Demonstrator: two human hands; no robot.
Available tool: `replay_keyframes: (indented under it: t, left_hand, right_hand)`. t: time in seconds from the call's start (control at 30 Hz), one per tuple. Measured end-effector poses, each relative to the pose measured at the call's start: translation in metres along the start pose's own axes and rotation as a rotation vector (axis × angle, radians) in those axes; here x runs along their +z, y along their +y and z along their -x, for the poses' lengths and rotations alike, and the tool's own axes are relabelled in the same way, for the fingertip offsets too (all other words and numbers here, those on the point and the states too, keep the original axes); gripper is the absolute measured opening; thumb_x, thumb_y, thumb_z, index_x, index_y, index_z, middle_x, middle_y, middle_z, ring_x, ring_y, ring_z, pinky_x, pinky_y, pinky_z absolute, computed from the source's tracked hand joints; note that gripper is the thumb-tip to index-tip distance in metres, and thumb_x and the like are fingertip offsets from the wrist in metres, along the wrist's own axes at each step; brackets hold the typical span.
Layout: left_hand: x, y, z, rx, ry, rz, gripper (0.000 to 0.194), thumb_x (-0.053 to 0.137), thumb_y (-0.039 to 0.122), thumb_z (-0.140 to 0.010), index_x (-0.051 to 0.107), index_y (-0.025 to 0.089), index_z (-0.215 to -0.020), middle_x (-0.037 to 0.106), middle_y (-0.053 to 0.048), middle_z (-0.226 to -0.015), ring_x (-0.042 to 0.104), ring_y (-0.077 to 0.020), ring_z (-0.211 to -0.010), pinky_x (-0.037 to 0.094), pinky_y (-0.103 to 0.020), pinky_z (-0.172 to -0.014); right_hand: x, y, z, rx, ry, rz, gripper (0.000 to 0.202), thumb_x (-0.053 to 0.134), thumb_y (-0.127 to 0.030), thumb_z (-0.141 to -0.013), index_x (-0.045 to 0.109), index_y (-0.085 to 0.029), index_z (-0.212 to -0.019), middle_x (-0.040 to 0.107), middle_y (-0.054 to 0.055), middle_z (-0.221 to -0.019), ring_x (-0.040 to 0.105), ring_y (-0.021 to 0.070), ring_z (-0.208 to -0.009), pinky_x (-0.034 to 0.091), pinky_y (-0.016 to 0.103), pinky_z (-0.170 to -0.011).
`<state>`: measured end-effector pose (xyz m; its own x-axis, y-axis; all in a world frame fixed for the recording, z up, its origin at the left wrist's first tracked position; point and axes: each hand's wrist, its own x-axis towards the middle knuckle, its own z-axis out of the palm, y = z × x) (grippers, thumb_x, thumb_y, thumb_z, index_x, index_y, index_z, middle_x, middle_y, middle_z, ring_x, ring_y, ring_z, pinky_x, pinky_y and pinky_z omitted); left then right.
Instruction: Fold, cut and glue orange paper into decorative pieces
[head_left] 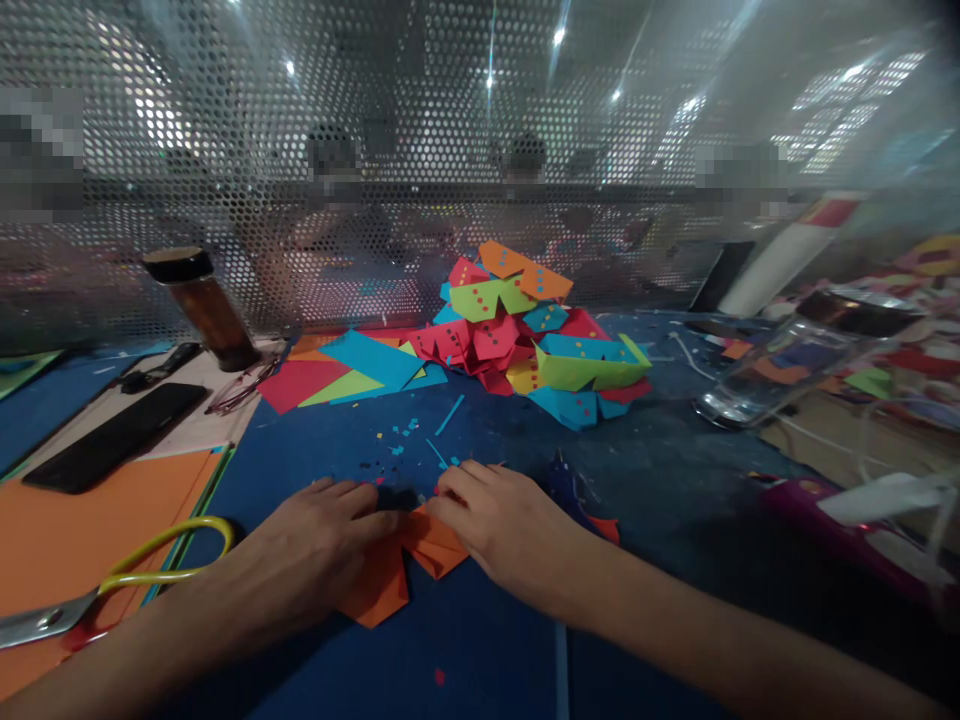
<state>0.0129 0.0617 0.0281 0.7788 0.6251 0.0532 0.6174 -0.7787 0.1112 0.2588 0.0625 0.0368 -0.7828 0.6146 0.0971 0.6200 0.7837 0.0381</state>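
Note:
A folded orange paper [379, 585] lies on the blue tabletop in front of me, with a notch between its two pointed lower flaps. My left hand [326, 535] is closed on its left part, fingers curled over the upper edge. From the other side, my right hand [480, 510] grips the right flap with bent fingers. The hands cover much of the paper's top edge. Small blue paper scraps [401, 440] are scattered just beyond my fingers. Right of my right hand lies a dark blue tool [568, 485], partly hidden by the hand, with a bit of orange paper beside it.
Folded coloured papers with small squares [495, 335] are heaped at the back, beside flat coloured sheets [367, 365]. Yellow-handled scissors [97, 600] lie on orange sheets [45, 530] at left, near a phone [116, 435] and brown bottle [210, 310]. A clear bottle [787, 360] stands right.

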Motion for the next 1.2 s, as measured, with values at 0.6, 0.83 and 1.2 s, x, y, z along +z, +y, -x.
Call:
replay_keyframes:
  t: [0.6,0.83,1.2]
  left_hand:
    - [0.006,-0.003,-0.014,0.025,-0.03,-0.015,0.058,0.049,-0.002,-0.08,0.052,0.029,-0.129,0.062,-0.001,-0.091,0.062,-0.0201,-0.077,0.049,-0.034,-0.069]
    - [0.009,-0.004,-0.014,0.03,-0.022,-0.025,0.049,0.049,0.0,-0.082,0.054,0.027,-0.123,0.062,-0.002,-0.091,0.062,-0.0194,-0.079,0.047,-0.032,-0.069]
    - [0.002,0.0,-0.01,0.003,-0.012,-0.088,0.048,0.047,0.0,-0.082,0.056,0.028,-0.12,0.063,-0.002,-0.094,0.061,-0.0211,-0.074,0.044,-0.034,-0.067]
  right_hand:
    - [0.003,0.001,0.0,0.024,0.009,-0.032,0.027,0.052,-0.002,-0.087,0.063,-0.017,-0.107,0.063,0.007,-0.102,0.054,0.0208,-0.089,0.041,0.033,-0.07]
    - [0.003,0.001,0.0,0.019,0.019,-0.037,0.026,0.052,-0.004,-0.088,0.063,-0.017,-0.108,0.064,0.007,-0.103,0.055,0.021,-0.09,0.04,0.033,-0.071]
    - [0.003,0.001,0.001,0.019,0.02,-0.02,0.028,0.051,-0.005,-0.089,0.062,-0.016,-0.112,0.063,0.008,-0.103,0.056,0.0215,-0.091,0.043,0.034,-0.071]
